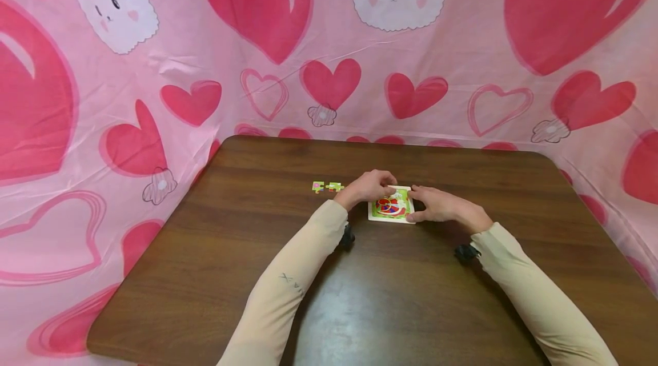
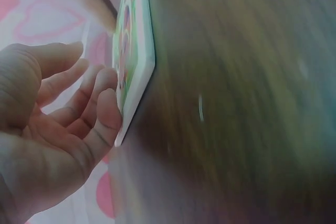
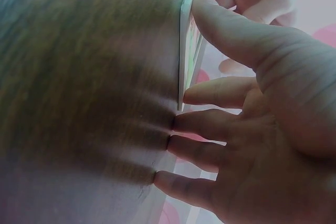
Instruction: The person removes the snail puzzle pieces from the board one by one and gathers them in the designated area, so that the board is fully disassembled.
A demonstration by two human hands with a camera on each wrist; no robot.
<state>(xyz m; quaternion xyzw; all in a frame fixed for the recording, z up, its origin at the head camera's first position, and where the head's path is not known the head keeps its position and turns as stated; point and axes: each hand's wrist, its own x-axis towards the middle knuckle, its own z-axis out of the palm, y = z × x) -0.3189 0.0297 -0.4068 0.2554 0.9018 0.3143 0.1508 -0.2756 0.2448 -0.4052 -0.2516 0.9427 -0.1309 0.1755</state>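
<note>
A small square puzzle board [image 1: 393,219] with a pale rim and a bright red, blue and green picture lies on the table between both hands. My left hand [image 1: 371,185] is over its far left corner, fingers loosely bent; the left wrist view shows the little finger's tip right at the board's edge, thumb and index raised. Nothing shows between those fingers. From the right, my right hand [image 1: 441,205] touches the board, thumb on the near right corner and index finger at the far right corner. Its other fingers [image 3: 194,153] reach down to the tabletop, spread and fairly straight.
Two loose jigsaw pieces [image 1: 318,186], mostly green, lie left of the left hand, one partly behind its wrist. The brown wooden table [image 1: 247,229] has rounded corners. Behind it hangs a pink cloth [image 1: 329,40] printed with hearts.
</note>
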